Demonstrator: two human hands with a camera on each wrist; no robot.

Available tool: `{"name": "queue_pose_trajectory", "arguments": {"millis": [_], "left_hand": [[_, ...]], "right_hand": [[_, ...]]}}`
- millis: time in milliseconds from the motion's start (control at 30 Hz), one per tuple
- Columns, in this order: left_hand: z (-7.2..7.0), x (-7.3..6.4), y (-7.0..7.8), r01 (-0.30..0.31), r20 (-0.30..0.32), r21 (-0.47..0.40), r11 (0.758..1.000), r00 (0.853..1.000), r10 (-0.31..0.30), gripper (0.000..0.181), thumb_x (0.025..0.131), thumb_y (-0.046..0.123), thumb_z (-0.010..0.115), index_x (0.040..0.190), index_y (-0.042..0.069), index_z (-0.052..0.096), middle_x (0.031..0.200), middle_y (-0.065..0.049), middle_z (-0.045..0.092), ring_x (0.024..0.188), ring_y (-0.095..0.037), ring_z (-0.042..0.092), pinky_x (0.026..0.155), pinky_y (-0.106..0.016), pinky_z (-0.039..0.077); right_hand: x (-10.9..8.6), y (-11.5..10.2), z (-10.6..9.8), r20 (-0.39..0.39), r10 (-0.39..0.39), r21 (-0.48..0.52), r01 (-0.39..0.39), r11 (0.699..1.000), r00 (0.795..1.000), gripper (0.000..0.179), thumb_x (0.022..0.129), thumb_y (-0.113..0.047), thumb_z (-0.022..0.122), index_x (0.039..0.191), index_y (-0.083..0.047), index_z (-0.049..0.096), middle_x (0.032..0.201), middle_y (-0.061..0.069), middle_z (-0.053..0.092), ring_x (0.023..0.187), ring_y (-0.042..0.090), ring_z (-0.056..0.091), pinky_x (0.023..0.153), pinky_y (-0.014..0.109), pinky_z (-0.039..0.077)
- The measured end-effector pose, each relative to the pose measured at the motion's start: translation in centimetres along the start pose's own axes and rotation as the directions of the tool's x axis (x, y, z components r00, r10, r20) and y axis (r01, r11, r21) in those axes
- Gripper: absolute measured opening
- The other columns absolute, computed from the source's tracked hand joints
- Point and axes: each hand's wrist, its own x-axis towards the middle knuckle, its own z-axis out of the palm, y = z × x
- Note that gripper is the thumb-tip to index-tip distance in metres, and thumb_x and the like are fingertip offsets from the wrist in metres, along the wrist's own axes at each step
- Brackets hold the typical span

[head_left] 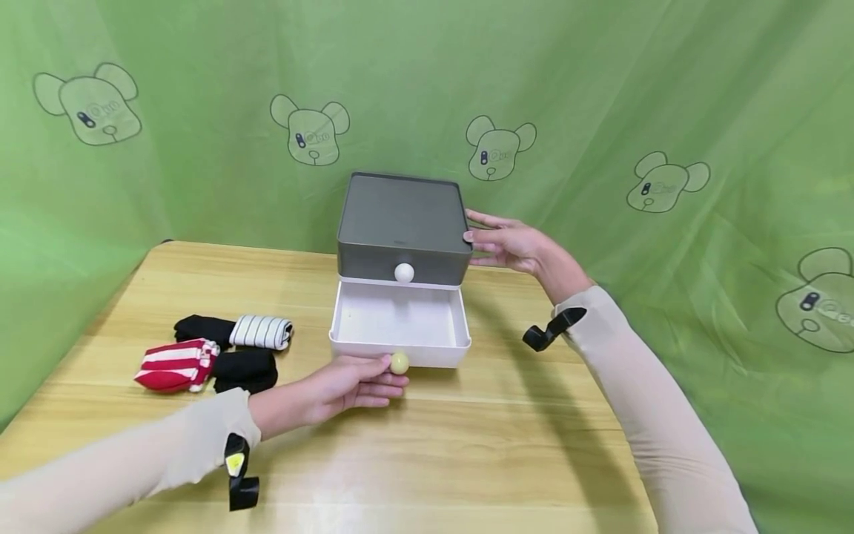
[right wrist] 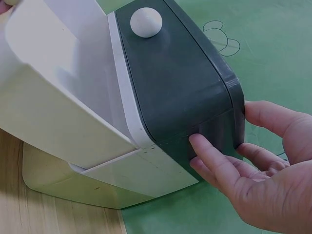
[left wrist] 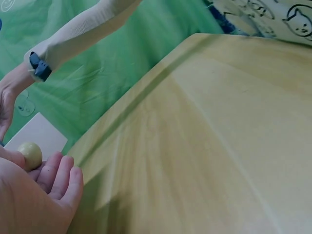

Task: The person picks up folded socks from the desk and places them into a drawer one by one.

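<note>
Two hands touched a small chest [head_left: 403, 211] near the back edge of the table [head_left: 500, 452]. The left hand [head_left: 336, 389] pinched a yellowish knob [head_left: 399, 363] by the thumb, its other fingers loosely extended below; that knob's white drawer [head_left: 427, 357] stuck out beneath the grey upper one. The right hand [head_left: 510, 245] spread nearly straight fingers against the chest's right side.
</note>
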Motion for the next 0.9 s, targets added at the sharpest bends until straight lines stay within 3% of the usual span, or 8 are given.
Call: {"name": "queue_pose_trajectory", "arguments": {"millis": [100,200,367,600,800,900], "left_hand": [[0.3,-0.5,-0.3,0.002,0.002,-0.007,1.000,1.000,-0.002,0.045,0.109,0.026,0.049,0.139,-0.007,0.052,0.126,-0.018,0.071,0.109,-0.020,0.073,0.108,-0.045,0.052],[0.5,-0.8,-0.6,-0.001,0.000,-0.012,1.000,1.000,0.001,0.045,0.109,0.026,0.050,0.139,-0.007,0.052,0.126,-0.018,0.071,0.106,-0.017,0.074,0.107,-0.044,0.053],[0.7,-1.2,-0.7,-0.011,-0.009,-0.019,1.000,1.000,0.011,0.046,0.108,0.027,0.051,0.139,-0.007,0.053,0.125,-0.017,0.072,0.103,-0.015,0.074,0.105,-0.042,0.055],[0.6,-1.5,-0.8,0.006,0.007,0.018,1.000,1.000,-0.006,0.045,0.108,0.027,0.050,0.138,-0.006,0.055,0.127,-0.019,0.070,0.106,-0.018,0.073,0.105,-0.043,0.055],[-0.1,-2.1,0.3,0.020,0.064,0.163,0.986,0.997,-0.031,0.047,0.106,0.031,0.054,0.132,-0.008,0.060,0.125,-0.021,0.071,0.108,-0.024,0.074,0.102,-0.044,0.057],[-0.7,-2.8,1.5,0.014,0.117,0.316,0.949,0.992,-0.054,0.042,0.105,0.028,0.056,0.129,-0.006,0.064,0.124,-0.020,0.072,0.109,-0.027,0.073,0.102,-0.045,0.057]], "right_hand": [[0.0,0.0,0.0,-0.002,0.001,-0.002,-0.001,1.000,1.000,0.076,0.099,-0.002,0.061,0.163,-0.022,0.023,0.112,-0.001,0.071,0.102,0.015,0.071,0.121,0.052,0.036],[0.0,-0.1,0.0,-0.009,0.003,-0.004,-0.003,1.000,1.000,0.076,0.099,-0.002,0.061,0.162,-0.023,0.024,0.129,0.006,0.066,0.102,0.015,0.071,0.120,0.052,0.037],[0.0,-0.2,0.0,-0.004,0.003,-0.009,-0.003,1.000,1.000,0.076,0.100,-0.003,0.060,0.162,-0.024,0.023,0.160,0.016,0.037,0.103,0.014,0.070,0.122,0.052,0.035],[-0.1,-0.1,0.1,-0.007,0.011,-0.018,-0.011,1.000,1.000,0.074,0.101,-0.003,0.058,0.163,-0.024,0.023,0.163,0.017,0.032,0.107,0.014,0.067,0.121,0.050,0.037],[0.0,0.0,0.1,-0.003,0.004,-0.018,-0.004,1.000,1.000,0.074,0.101,-0.003,0.059,0.162,-0.024,0.023,0.160,0.016,0.037,0.106,0.014,0.068,0.120,0.050,0.038],[-0.1,0.0,0.1,-0.004,0.003,-0.012,-0.003,1.000,1.000,0.075,0.100,-0.003,0.061,0.162,-0.023,0.024,0.147,0.012,0.054,0.105,0.014,0.070,0.119,0.050,0.039]]}}
